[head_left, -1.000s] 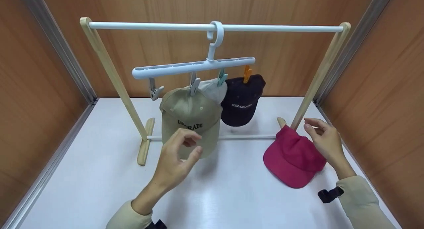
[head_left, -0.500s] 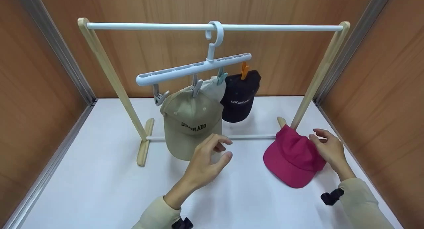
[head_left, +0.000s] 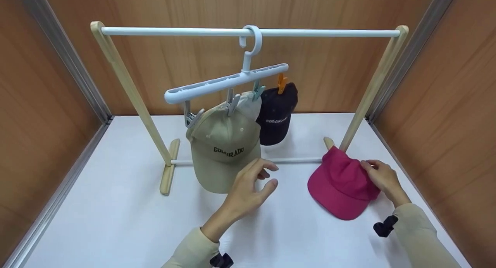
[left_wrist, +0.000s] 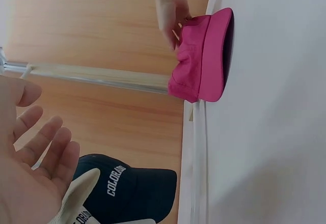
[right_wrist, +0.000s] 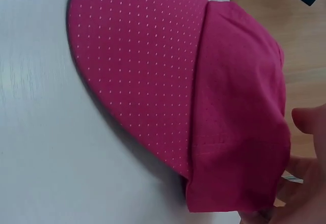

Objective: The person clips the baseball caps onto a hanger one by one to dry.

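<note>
A dark pink cap [head_left: 345,184] rests on the white table at the right, brim toward the front. My right hand [head_left: 383,178] is at its right side; in the right wrist view the thumb [right_wrist: 308,119] stands a little off the crown and the fingers reach behind the cap's lower edge. My left hand [head_left: 248,188] hovers in front of the khaki cap [head_left: 224,151], fingers loosely bent with nothing between them. That khaki cap hangs from a grey clip [head_left: 232,104] on a light blue hanger [head_left: 228,82]. Behind it hang a white cap [head_left: 250,105], partly hidden, and a black cap [head_left: 276,116].
The hanger hooks over the white rail [head_left: 329,33] of a wooden stand, whose slanted legs frame both sides. A grey clip [head_left: 192,116] at its near left end holds nothing. An orange clip [head_left: 282,83] grips the black cap. Wood-grain panels [head_left: 329,74] enclose the table.
My left hand has moved right, away from the khaki cap's front. My right hand has lowered onto the pink cap's side. The hanger has swivelled, its left end coming nearer.
</note>
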Demonstrator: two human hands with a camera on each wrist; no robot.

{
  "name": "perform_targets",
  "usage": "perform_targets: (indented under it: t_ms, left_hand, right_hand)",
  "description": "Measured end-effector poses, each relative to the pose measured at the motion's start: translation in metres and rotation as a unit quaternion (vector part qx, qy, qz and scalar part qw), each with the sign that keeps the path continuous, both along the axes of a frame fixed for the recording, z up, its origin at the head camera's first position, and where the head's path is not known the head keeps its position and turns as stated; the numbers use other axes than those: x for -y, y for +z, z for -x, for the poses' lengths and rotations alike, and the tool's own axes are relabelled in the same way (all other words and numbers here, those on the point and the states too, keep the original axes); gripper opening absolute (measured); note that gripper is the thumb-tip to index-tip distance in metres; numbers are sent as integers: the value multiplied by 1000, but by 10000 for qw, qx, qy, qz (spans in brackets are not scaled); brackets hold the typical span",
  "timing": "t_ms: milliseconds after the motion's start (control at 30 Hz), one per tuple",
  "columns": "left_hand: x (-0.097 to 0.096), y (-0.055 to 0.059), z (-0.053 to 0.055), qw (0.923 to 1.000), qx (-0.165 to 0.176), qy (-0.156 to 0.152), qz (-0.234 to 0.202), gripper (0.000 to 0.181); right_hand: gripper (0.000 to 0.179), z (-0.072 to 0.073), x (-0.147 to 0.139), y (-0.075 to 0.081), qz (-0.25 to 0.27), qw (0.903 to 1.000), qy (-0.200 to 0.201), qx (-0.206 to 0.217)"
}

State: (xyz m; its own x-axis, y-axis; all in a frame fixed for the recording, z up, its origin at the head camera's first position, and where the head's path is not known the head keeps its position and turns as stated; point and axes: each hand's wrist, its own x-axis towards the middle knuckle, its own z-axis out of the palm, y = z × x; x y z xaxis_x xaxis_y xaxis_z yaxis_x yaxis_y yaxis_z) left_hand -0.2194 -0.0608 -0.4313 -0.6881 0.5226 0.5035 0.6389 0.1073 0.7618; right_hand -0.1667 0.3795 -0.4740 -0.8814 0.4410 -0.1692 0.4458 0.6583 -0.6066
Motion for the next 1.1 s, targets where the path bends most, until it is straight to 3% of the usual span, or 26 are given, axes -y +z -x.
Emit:
perform_targets:
  t_ms: [200,433,733,1100]
  left_hand:
    - [-5,-4,1,9999,93,-38,62,23]
    - [-10,-9,5,9997,228,-82,89,23]
    - [-12,-7,6,9997,193,-115,71,22]
    - [-27,-7,12,9999,-94,-84,-63,22]
  right_hand:
    - [81,4,-4,-4,282,9993,-69,243]
    - [71,7,-5,0,793,9968,-59,-35]
    - [57,4,-5,19,901,9946,250,-461]
    - [46,17,2,47,908,9855,916,-1104]
